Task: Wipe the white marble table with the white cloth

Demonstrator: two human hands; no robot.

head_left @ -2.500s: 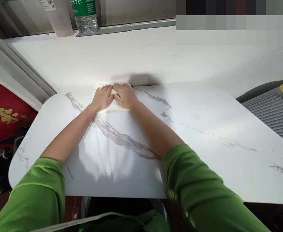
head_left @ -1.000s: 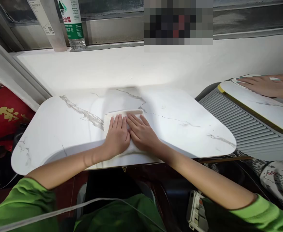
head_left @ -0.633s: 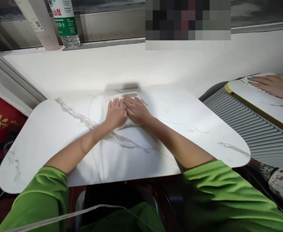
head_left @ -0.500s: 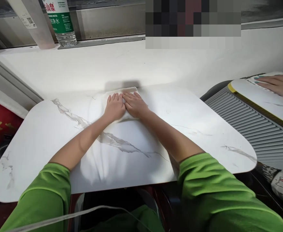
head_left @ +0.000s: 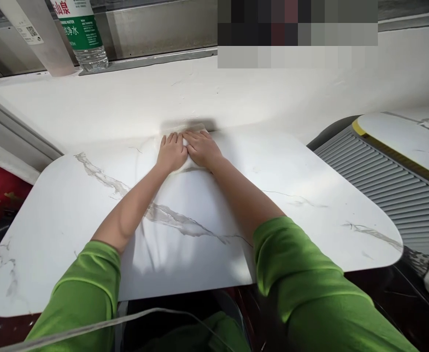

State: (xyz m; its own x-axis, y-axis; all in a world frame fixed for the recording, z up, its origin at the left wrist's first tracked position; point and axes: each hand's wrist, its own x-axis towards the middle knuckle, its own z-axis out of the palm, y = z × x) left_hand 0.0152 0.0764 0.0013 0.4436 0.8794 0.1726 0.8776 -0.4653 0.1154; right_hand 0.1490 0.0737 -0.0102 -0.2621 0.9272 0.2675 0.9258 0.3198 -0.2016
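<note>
head view, the only one there is: i see both bare arms reaching over the white, grey-veined table [head_left: 71, 210], with a pale cloth [head_left: 191, 165] lying flat on it at the far edge, close up by the wall [head_left: 137, 98]; whether it touches the wall i can't tell. the left hand [head_left: 172, 153] and the right hand [head_left: 202, 148] rest side by side on top, fingers laid out nearly straight and seemingly pressing down, not clenched or wrapped around anything. i'd judge the work to be somewhere in the middle: the cloth is set out under both hands and not yet put aside. how much of the table is done or left i can't say, since both ends look much alike. a water bottle [head_left: 84, 36] stands on the ledge [head_left: 144, 64] behind, well apart from the hands.
</note>
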